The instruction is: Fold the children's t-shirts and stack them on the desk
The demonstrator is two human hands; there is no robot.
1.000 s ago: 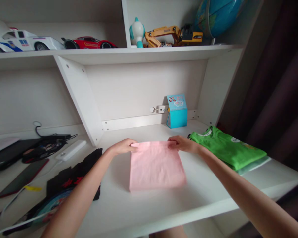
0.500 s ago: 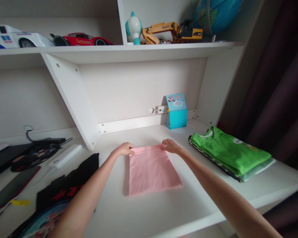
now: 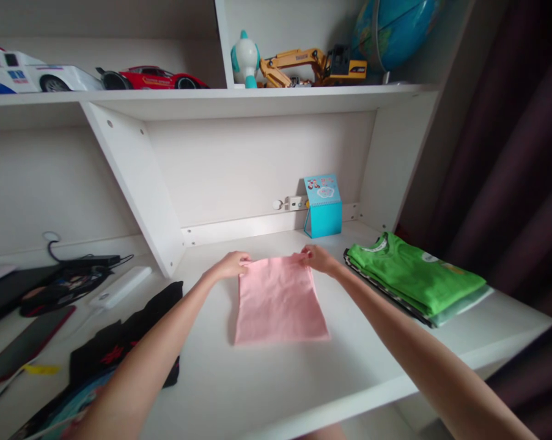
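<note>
A pink folded garment (image 3: 280, 305), roughly square, lies on the white desk (image 3: 239, 391) in front of me; its exact kind does not show. My left hand (image 3: 233, 264) pinches its far left corner between thumb and fingers. At the far right corner, my right hand (image 3: 318, 258) has the cloth pinched the same way. The far edge between the hands looks slightly raised, while the near edge rests on or close to the desk. To the right of my right hand sits a folded green T-shirt (image 3: 417, 272) on top of a stack of other folded clothes.
A black printed garment (image 3: 124, 342) lies under my left forearm. Left of it are a white power strip (image 3: 122, 287) and a dark phone-like slab (image 3: 25, 348). A blue desk calendar (image 3: 324, 208) stands at the back. Overhead, a shelf (image 3: 280, 95) holds toys and a globe.
Both hands have moved slightly away from me, drawing the pink garment toward the back of the desk. Its near edge has shifted back too. The camera view has turned slightly.
</note>
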